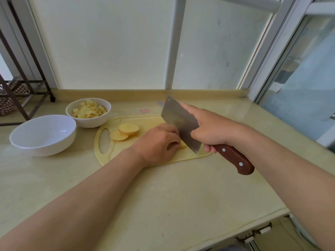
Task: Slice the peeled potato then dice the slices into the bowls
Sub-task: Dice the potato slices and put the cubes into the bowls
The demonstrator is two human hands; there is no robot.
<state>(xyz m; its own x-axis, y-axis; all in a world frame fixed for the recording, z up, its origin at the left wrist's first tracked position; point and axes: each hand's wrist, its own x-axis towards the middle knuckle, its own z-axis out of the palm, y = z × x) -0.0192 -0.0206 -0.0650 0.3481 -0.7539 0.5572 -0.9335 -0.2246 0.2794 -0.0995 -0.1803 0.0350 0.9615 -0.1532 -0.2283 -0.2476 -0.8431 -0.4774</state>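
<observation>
Head view: potato piece (183,145) under left hand (157,142), beside cleaver (179,122).

Bright, even daylight coming in through the frosted panes (108,42) ahead and the clear window (304,84) at right; shadows on the bench (163,196) are faint (one small glint inside the empty bowl (43,147)). Wide-angle bowing at the edges, corners softening.

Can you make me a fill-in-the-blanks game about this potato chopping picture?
The right hand grips the cleaver by its wooden ____. The bigger bowl is ____. The smaller bowl holds diced ____. ____ round potato pieces lie on the cutting board, left of the left hand.
Missing words: handle, empty, potato, two.
</observation>
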